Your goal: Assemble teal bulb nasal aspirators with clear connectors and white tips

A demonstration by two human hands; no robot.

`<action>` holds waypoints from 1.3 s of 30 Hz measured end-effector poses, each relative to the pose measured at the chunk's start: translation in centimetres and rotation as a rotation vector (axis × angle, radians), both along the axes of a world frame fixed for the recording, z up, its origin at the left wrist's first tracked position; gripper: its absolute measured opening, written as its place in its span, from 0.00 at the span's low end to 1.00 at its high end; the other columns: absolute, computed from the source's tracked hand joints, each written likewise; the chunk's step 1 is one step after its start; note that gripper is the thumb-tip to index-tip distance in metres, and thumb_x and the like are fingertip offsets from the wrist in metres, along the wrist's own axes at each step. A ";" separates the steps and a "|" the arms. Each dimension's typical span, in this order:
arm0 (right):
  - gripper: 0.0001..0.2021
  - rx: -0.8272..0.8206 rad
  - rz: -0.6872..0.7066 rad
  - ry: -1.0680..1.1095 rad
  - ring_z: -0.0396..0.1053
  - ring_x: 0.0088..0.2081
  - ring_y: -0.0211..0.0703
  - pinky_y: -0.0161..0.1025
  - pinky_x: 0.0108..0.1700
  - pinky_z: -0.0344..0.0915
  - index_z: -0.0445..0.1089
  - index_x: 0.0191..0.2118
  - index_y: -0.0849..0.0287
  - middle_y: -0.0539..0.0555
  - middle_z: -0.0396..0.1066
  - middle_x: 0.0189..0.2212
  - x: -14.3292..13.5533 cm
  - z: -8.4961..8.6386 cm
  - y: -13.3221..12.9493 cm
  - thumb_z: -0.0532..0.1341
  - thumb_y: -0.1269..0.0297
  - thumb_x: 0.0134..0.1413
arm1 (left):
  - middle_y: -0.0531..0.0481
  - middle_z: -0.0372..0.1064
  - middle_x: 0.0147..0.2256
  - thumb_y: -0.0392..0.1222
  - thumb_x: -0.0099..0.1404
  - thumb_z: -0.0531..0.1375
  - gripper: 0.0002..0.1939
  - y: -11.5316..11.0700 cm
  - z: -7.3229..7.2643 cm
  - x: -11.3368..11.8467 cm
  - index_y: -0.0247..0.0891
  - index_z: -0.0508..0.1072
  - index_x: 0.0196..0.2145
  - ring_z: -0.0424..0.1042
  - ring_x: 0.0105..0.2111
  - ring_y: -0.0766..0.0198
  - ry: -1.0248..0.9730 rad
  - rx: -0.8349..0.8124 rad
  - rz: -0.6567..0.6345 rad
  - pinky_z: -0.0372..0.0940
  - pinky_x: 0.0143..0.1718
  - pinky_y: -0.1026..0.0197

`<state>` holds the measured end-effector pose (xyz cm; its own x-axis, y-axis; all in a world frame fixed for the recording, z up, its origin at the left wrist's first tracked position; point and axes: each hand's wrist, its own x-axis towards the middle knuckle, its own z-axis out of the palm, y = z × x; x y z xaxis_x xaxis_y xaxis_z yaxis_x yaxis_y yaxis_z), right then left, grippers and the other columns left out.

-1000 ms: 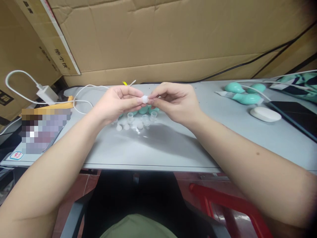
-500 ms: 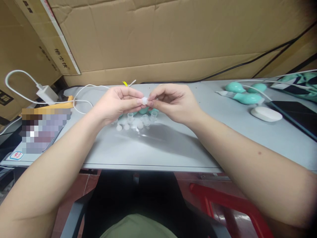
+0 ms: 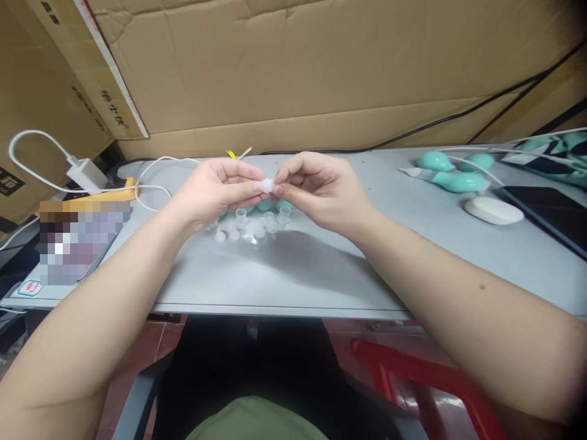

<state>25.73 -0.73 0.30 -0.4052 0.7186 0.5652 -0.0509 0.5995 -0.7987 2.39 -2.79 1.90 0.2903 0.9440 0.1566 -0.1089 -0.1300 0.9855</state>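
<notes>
A small white translucent plastic piece (image 3: 267,185) is pinched between my two hands above the table. My left hand (image 3: 229,186) grips its left side with thumb and fingertips. On its right side, the thumb and index finger of my right hand (image 3: 316,186) close on it. Fingertips cover much of the piece, so its exact kind does not show. Below and behind the hands lie several small clear plastic cups with caps (image 3: 241,217) and rounded turquoise pieces (image 3: 265,204), partly hidden by my hands.
At the right lie turquoise bulb-shaped pieces (image 3: 461,181), a white computer mouse (image 3: 494,210) and a dark flat device (image 3: 550,211). A white charger (image 3: 87,175) with its cable and a blurred-out phone-like object (image 3: 82,244) are at the left. Cardboard (image 3: 321,73) stands along the table's back edge.
Both hands hold nearly the same pose and place, still pinching the white piece. Only a very slight shift of the right hand and of the view shows.
</notes>
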 end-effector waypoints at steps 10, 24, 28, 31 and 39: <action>0.21 -0.306 0.188 -0.017 0.82 0.36 0.45 0.43 0.41 0.81 0.81 0.35 0.54 0.51 0.83 0.32 0.5 0.6 0.8 0.88 0.49 0.48 | 0.46 0.89 0.36 0.53 0.56 0.87 0.21 0.0 -0.1 -0.4 0.40 0.90 0.40 0.90 0.39 0.53 0.096 0.085 -0.049 0.86 0.46 0.53; 0.26 -0.498 0.213 0.040 0.79 0.28 0.38 0.36 0.31 0.79 0.80 0.28 0.56 0.51 0.84 0.27 0.5 0.6 0.9 0.93 0.52 0.33 | 0.46 0.89 0.37 0.51 0.54 0.88 0.19 0.1 -0.1 -0.6 0.42 0.92 0.38 0.90 0.40 0.51 0.134 0.158 -0.059 0.84 0.45 0.52; 0.27 -0.508 0.212 0.035 0.78 0.26 0.37 0.37 0.29 0.79 0.79 0.27 0.56 0.49 0.83 0.27 0.5 0.7 0.9 0.93 0.52 0.31 | 0.46 0.89 0.37 0.51 0.56 0.87 0.17 0.0 0.1 -0.5 0.43 0.92 0.38 0.90 0.42 0.49 0.122 0.170 -0.079 0.85 0.48 0.49; 0.29 -0.497 0.214 0.015 0.78 0.27 0.39 0.39 0.30 0.80 0.77 0.27 0.56 0.50 0.82 0.27 0.4 0.8 0.9 0.93 0.50 0.32 | 0.45 0.89 0.38 0.50 0.55 0.88 0.18 -0.2 0.2 -0.4 0.42 0.93 0.39 0.91 0.43 0.46 0.128 0.152 -0.076 0.86 0.52 0.46; 0.28 -0.499 0.220 -0.004 0.79 0.28 0.40 0.39 0.31 0.80 0.78 0.28 0.56 0.50 0.81 0.26 0.6 0.4 1.6 0.93 0.50 0.33 | 0.46 0.89 0.38 0.50 0.56 0.87 0.17 -0.4 0.1 0.1 0.41 0.92 0.38 0.90 0.42 0.49 0.185 0.189 -0.034 0.86 0.50 0.48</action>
